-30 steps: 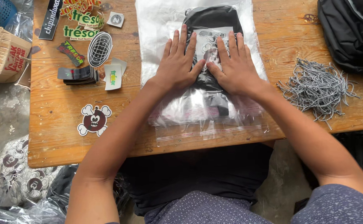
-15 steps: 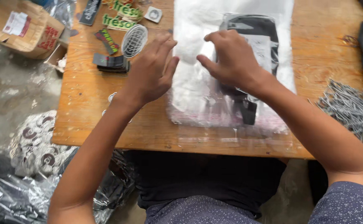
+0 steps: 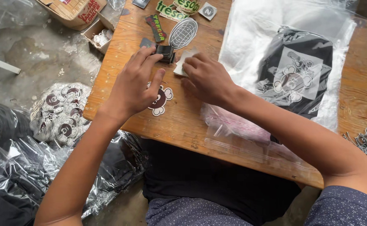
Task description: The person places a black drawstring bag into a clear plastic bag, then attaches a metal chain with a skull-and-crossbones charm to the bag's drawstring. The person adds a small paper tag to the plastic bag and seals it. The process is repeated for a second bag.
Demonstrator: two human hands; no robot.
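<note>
Clear bag (image 3: 250, 37) holds black garment (image 3: 305, 79), probably folded.

Small black sticker stack (image 3: 165, 52) and pale sticker (image 3: 182, 65), flat on table.

Beside our right hand (image 3: 206, 79) lies a clear plastic bag (image 3: 250, 50) holding a folded black garment with a white square print. Under our left hand (image 3: 135, 86) sits a brown-and-white cartoon sticker (image 3: 160, 100); past its fingertips, a small black stack (image 3: 164, 52), an oval globe sticker (image 3: 183, 33) and green lettered stickers (image 3: 171, 10). Farther left of that hand, an open cardboard box (image 3: 72, 10) rests on the floor.
</note>
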